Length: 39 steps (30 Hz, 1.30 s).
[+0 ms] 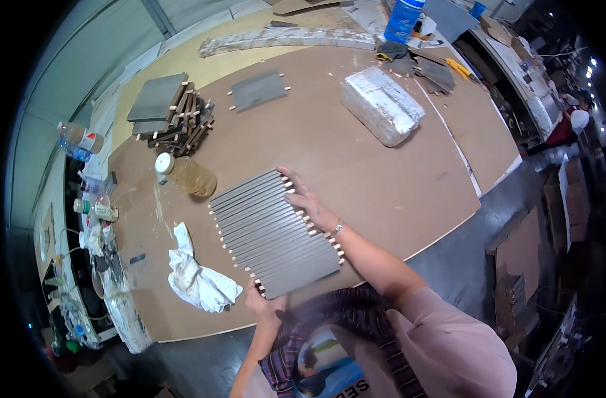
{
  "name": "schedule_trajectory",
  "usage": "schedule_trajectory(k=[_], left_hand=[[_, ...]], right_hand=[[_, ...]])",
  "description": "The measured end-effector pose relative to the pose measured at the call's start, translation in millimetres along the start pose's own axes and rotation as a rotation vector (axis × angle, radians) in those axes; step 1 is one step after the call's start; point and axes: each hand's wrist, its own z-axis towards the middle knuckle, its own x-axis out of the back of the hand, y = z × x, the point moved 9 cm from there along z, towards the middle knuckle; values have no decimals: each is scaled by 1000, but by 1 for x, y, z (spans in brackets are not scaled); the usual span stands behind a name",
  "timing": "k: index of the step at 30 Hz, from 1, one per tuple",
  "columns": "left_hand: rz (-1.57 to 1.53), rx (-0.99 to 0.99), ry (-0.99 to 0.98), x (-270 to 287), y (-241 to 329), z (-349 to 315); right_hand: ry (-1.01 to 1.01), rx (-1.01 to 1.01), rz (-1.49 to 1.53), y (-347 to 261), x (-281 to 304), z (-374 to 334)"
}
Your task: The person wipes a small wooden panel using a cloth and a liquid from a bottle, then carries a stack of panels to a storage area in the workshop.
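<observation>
A row of grey boards (273, 232), packed face to face with pale wooden dowels sticking out of both ends, lies at the near edge of the table. My right hand (308, 204) presses along its right end, its fingers over the dowels near the far corner. At the near left corner, my left hand (263, 304) grips the row, its fingers partly hidden by the boards. Left of the row are a crumpled white cloth (200, 278) and a tilted clear jar (193, 178) with yellowish contents and a white lid.
A pile of dowelled boards (158, 99) stands far left, beside one flat board (258, 90). A block wrapped in shiny silvery material (382, 105) sits far right. Behind it are a blue bottle (404, 21), loose pieces (434, 71) and a yellow cutter (458, 68). Bottles (81, 142) line the left.
</observation>
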Motion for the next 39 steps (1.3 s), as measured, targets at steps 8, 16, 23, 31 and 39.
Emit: schedule_trajectory(k=[8,16,23,31,39], left_hand=[[119,-206,-364,63,-3,25],[666,80,-130,137,-89,89],[302,289,-153,138,-120,99],[301,137,-188,124,-86,109],[-971,363,-370,14,-41,51]], right_hand=[[-55,-24,170,13,7,1],[-53,-23,-64,6,1,0],[-70,-146,120,10,4,7],[6,-71,-1,3,18,3],[32,-182,3,1,12,-106]])
